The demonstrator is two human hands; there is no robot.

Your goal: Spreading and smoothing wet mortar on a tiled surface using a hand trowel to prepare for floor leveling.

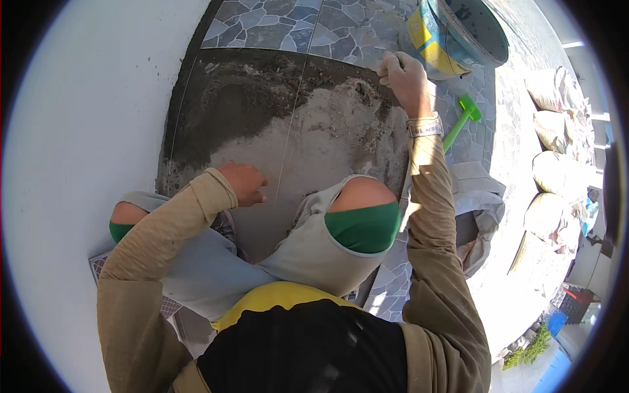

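Observation:
My right hand (405, 80) is raised at the far right of the mortar bed, close to the bucket, with its fingers pinched together. Whatever the fingers may hold is too small to make out. Lower and to the left, my left hand (244, 184) hangs over the bed near my knee, fingers loosely bent and slightly apart, with nothing visible in it. Below both hands lies the mortar bed (327, 124), dark and damp at the left and far side, pale and powdery toward the middle. A thin string line (292, 121) runs lengthwise over it.
Stone-patterned tiles (262, 25) border the bed's far side. A blue bucket with yellow (419, 40) stands far right, a green mallet (469, 111) nearer. An opened sack (481, 196) lies beside my right arm; several full sacks (550, 171) line the right. A white wall (85, 131) rises left.

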